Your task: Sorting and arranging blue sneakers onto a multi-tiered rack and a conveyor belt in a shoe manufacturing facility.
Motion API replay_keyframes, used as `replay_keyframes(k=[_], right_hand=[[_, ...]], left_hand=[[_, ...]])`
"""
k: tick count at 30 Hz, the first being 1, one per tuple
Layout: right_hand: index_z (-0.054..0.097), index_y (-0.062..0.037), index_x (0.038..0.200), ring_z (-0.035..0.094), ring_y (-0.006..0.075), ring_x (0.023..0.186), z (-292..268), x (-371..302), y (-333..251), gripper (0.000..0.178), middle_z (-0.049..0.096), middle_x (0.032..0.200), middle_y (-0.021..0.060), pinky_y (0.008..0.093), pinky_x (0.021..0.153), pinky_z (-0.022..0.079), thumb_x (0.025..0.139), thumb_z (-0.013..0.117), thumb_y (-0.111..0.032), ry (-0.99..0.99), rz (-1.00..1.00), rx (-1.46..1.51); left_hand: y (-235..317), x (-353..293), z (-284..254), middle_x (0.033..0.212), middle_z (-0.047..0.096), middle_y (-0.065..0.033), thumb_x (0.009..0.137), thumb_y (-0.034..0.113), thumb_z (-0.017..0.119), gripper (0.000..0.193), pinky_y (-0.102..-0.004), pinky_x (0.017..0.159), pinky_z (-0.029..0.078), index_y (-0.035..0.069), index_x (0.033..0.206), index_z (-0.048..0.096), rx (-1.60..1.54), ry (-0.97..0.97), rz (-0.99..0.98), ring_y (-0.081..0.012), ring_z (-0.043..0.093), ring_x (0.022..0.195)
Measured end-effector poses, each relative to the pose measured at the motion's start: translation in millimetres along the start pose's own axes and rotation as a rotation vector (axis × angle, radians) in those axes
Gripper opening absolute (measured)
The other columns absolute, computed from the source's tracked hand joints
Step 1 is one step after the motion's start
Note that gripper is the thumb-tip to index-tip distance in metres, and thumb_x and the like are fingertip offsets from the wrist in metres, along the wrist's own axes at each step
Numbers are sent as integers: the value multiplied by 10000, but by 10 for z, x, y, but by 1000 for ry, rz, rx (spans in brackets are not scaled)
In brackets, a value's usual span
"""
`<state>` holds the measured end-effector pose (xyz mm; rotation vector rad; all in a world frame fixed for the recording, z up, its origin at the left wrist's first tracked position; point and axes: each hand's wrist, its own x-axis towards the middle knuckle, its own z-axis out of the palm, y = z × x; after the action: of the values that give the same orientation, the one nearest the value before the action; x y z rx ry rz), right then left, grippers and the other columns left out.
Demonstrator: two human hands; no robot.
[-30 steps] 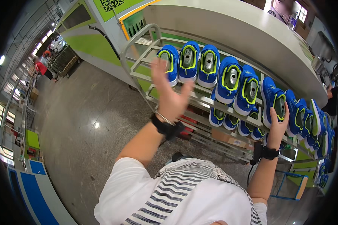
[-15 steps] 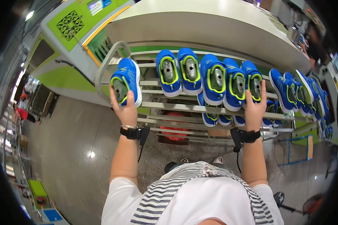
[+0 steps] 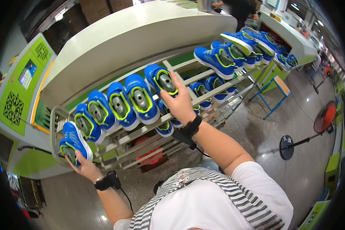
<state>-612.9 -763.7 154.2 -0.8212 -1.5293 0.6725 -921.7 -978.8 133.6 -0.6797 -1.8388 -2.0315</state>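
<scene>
At the rack's left end, my left hand (image 3: 86,168) is closed around the heel of a blue sneaker (image 3: 75,138) with lime-green collar trim and a white sole. My right hand (image 3: 180,102) grips another blue sneaker (image 3: 154,73) at the heel, thumb on one side and fingers on the other. Between the hands, several matching sneakers (image 3: 118,102) stand in a slanted row on the metal rack (image 3: 115,145). Grey shoe lasts fill their openings. More sneakers (image 3: 201,92) rest on the lower tier, partly hidden by the bars and my right hand.
Further right, sneakers (image 3: 218,61) are bunched on the rack. Behind it runs a long pale machine housing (image 3: 122,38), with a green control cabinet (image 3: 25,86) at left. A blue-framed stool (image 3: 270,97) and a floor fan (image 3: 325,117) stand right. Another person (image 3: 239,11) is at the back.
My view has swung to the right. My right hand's sneaker now sits with a gap from its neighbour. The left hand's sneaker appears closer to the row. Both hands keep their hold.
</scene>
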Motion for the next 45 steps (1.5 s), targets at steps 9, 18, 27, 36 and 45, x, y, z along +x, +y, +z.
replay_keyframes(k=[9,18,27,36,45], right_hand=[[534,-6,1366,553,348,1223,-1231,435,473,545,579,1313,209,390,1045,430,867,697,-154,146,-33,-90],[502,-14,1383,483,392,1262,-1744,481,529,546,507,1370,209,445,1061,394,895,700,-158,-57,-161,-120],[314,70,1471,421,327,1347,-3312,1627,812,744,399,1464,236,423,1124,336,921,712,-234,256,-70,185],[337,-11,1406,424,335,1321,-2947,1834,921,724,394,1425,244,415,1114,346,799,731,-39,114,-126,80],[382,-140,1202,330,541,1397,-2874,1505,816,595,354,1500,327,590,1139,262,773,750,46,-201,-783,-61]], left_hand=[[403,-87,-45,1255,616,-160,958,189,659,436,-361,954,481,-95,1274,560,31,117,92,-214,603,1046],[2021,-1447,1272,1389,523,-195,939,79,532,505,-388,1031,466,-86,1408,448,-231,-238,214,-271,567,1203],[2044,-2852,2641,1518,348,-231,886,114,683,768,-416,1155,278,-12,1531,286,107,-545,107,-317,359,1403],[2126,-3019,2709,1500,321,-213,870,164,728,894,-409,1135,312,2,1547,167,66,-664,16,-314,373,1369],[2067,-2981,2488,1552,238,-247,830,223,789,1062,-416,1151,315,17,1570,55,88,-712,13,-311,346,1404]])
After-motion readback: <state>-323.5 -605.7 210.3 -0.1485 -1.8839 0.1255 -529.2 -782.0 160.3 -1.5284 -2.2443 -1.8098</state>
